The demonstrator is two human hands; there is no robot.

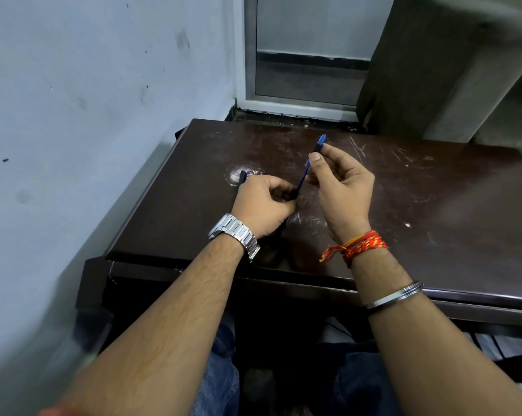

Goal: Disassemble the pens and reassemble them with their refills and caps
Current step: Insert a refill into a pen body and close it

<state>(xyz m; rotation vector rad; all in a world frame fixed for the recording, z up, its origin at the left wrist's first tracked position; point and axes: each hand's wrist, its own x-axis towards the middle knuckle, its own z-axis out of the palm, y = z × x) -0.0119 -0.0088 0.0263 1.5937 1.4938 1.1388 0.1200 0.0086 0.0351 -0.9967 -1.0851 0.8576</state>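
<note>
Pen (309,163) between both hands' fingers (315,159)

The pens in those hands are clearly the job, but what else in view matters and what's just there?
Part of the job:
- blue pen, held by both hands
- dark pen part in the left hand
- right hand

Just there:
- scratched table
- wristwatch
- red thread
- steel bangle

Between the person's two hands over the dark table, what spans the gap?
In the head view, a slim blue pen bridges it: the right hand pinches its upper part, the left hand grips its lower end.
</note>
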